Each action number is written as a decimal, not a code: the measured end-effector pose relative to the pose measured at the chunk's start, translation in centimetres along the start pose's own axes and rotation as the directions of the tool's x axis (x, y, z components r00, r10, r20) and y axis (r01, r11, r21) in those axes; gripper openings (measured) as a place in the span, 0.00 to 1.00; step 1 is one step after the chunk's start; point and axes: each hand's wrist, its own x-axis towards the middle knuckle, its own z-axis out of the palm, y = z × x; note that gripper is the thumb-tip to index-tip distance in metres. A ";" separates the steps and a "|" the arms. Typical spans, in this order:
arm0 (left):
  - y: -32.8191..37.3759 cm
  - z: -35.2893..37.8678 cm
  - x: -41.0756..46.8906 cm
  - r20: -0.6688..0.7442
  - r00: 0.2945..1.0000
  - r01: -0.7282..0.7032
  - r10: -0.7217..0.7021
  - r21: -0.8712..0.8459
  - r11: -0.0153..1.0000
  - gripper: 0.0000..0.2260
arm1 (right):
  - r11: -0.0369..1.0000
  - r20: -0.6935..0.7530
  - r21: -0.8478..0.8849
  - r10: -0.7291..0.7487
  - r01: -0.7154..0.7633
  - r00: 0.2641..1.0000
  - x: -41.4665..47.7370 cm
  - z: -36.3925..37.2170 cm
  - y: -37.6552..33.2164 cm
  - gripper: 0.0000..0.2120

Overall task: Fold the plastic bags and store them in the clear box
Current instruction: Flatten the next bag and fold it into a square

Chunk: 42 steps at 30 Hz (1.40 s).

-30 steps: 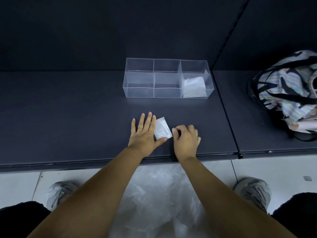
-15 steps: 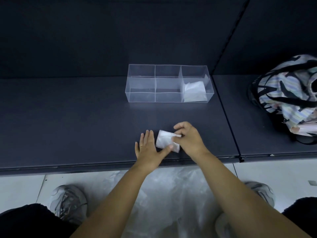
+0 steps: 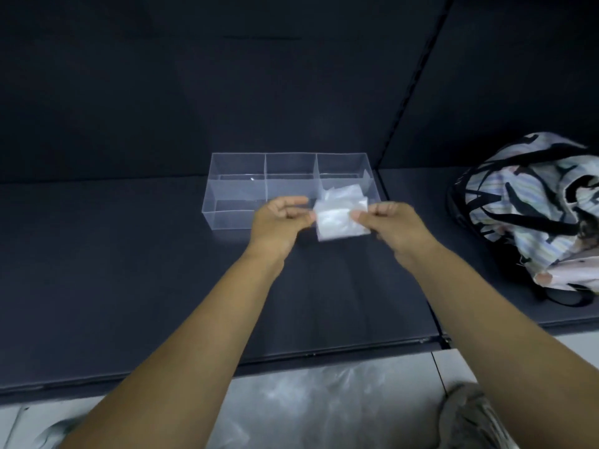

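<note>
Dark shelf (image 3: 129,270) lies below us. We extend both arms toward 12 o'clock; left hand (image 3: 275,222) at 9 o'clock and right hand (image 3: 400,226) at 3 o'clock pinch the folded plastic bag (image 3: 337,223), held before the clear box (image 3: 238,189), whose right compartment holds a second bag (image 3: 345,193).

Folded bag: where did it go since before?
The folded bag rose off the shelf, carried toward the box. The left hand, flat beside it before, now pinches it with the right hand. The box, its stored bag and the striped bag stayed put.
</note>
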 end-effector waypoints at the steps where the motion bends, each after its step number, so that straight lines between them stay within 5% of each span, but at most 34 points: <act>1: 0.1 0.0 1.0 -0.078 0.994 -0.068 0.076 0.101 0.993 0.10 | 1.000 -0.096 -0.016 -0.010 0.009 0.995 1.8 -0.4 -0.3 0.06; 3: -0.3 0.0 2.2 -0.102 0.953 -0.222 0.286 0.408 0.886 0.09 | 0.996 -0.224 -0.086 -0.044 0.025 0.974 5.1 -0.8 -0.8 0.10; 6: -2.9 0.4 3.0 0.224 0.892 -0.389 0.392 0.822 0.416 0.22 | 0.887 -0.241 -0.462 -0.124 -0.002 0.963 8.8 -0.1 -0.3 0.08; 8: -5.0 0.5 3.0 0.345 0.886 -0.418 0.309 0.884 0.211 0.29 | 0.716 -0.280 -0.693 -0.160 -0.084 0.947 9.8 0.7 0.6 0.09; 11: -7.3 0.5 3.0 0.376 0.877 -0.416 0.299 0.906 0.083 0.33 | 0.606 -0.296 -0.785 -0.185 -0.128 0.937 10.6 1.3 1.5 0.09; 16: -7.9 0.6 3.3 0.373 0.874 -0.407 0.312 0.912 0.047 0.34 | 0.625 -0.253 -0.780 -0.263 -0.035 0.931 11.0 1.2 1.4 0.15; 20: -7.7 0.8 3.4 0.360 0.886 -0.399 0.293 0.913 0.083 0.34 | 0.711 -0.148 -0.699 -0.250 0.078 0.957 10.5 1.4 1.6 0.05; 22: -7.7 0.8 3.4 0.363 0.884 -0.402 0.294 0.912 0.085 0.35 | 0.655 -0.096 -0.756 -0.133 0.015 0.986 10.6 1.6 1.3 0.06; 26: -7.7 0.8 3.3 0.369 0.883 -0.406 0.291 0.910 0.078 0.35 | 0.429 -0.096 -0.895 0.091 -0.126 0.991 11.8 2.2 0.3 0.26; 31: -7.3 0.5 3.2 0.380 0.884 -0.420 0.273 0.901 0.105 0.34 | 0.354 -0.126 -0.919 0.151 -0.173 0.980 12.1 2.7 -0.5 0.37; 33: -7.3 0.0 2.5 0.377 0.882 -0.426 0.283 0.894 0.136 0.33 | 0.396 -0.106 -0.907 0.106 -0.140 0.989 11.0 2.4 -0.7 0.31; 38: -10.0 -4.1 -2.8 0.267 0.929 -0.329 0.258 0.914 0.237 0.32 | 0.786 -0.134 -0.598 -0.288 0.154 0.948 4.5 1.4 1.1 0.15; 42: -13.9 -9.0 -8.5 0.100 0.985 -0.124 0.138 0.976 0.179 0.31 | 0.771 -0.181 -0.476 -0.557 0.423 0.811 -7.2 4.6 6.5 0.05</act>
